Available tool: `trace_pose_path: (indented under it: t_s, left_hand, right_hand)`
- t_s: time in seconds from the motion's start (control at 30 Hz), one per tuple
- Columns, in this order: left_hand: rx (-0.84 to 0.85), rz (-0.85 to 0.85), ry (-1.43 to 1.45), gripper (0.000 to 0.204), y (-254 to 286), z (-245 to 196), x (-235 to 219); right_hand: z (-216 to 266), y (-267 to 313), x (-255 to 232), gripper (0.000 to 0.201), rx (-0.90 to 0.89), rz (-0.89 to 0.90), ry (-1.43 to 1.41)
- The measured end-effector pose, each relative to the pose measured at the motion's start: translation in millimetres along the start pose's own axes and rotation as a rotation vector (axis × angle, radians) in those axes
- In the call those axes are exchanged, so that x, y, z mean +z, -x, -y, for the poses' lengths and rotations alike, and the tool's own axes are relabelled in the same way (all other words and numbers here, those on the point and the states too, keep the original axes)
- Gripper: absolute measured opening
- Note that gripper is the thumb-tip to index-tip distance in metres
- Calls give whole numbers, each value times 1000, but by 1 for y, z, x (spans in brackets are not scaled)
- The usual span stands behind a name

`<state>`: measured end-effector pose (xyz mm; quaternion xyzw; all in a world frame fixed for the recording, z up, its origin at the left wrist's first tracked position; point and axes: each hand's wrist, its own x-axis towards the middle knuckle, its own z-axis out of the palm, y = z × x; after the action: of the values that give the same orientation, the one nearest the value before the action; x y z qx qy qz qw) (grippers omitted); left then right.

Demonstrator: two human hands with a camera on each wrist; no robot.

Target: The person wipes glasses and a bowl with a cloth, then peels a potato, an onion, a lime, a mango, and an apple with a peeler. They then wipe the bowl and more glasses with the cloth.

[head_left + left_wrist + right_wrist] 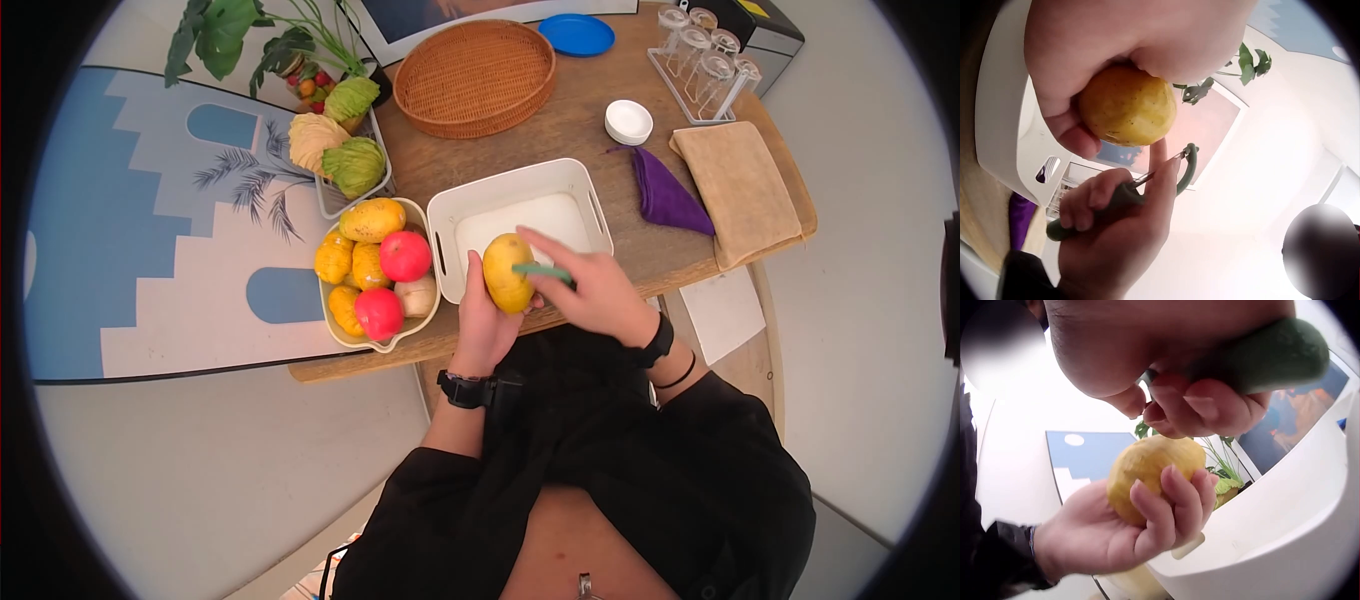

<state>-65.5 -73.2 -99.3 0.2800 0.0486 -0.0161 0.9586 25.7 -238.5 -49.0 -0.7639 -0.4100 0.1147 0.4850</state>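
My left hand (486, 328) grips a yellow potato (507, 275) from below and the side, its fingers curled round it in the right wrist view. Small dark specks dot the skin. My right hand (605, 298) grips a green-handled vegetable peeler (545, 271) just to the right of the potato. In the left wrist view the peeler's curved green head (1190, 167) and thin metal blade show a little below the potato, apart from it. Both hands are over the near edge of a white rectangular basin (446, 210) with side handle slots.
Left of the basin, a cream bowl (333, 318) holds yellow and pinkish-red produce; cabbages (355, 165) fill a container behind. A wicker tray (475, 80) and blue plate (577, 35) lie farther back. White bowls (628, 122), a purple cloth (668, 195), a tan cloth (740, 185) and glasses (712, 70) stand right.
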Motion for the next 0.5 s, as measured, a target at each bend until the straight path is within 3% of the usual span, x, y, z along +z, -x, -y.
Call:
trace_pose_path:
  t_s: [0.03,0.07,0.1,0.17,0.3,0.37,0.43,0.5]
  left_hand:
    - [23,-169,-14,62,0,3,8]
    - [44,-338,-28,66,-1,4,16]
    - [42,-338,-28,66,-1,4,15]
    - [-9,-364,-60,68,-1,3,12]
    - [8,-382,-55,68,-1,2,15]
    - [-72,-319,-52,60,2,1,9]
    - [-72,-223,-46,56,3,2,-3]
    - [-71,-127,-39,52,3,0,6]
  right_hand:
    - [-4,3,7,55,1,0,0]
    - [-7,5,14,59,-122,-4,101]
    - [-9,8,18,62,-244,-9,202]
    - [-8,12,22,64,-217,3,232]
    - [-5,9,17,62,-166,-10,254]
    - [-4,4,11,61,-143,-9,220]
    - [-6,-3,7,53,43,-40,-69]
    - [-15,-13,5,47,109,-11,-197]
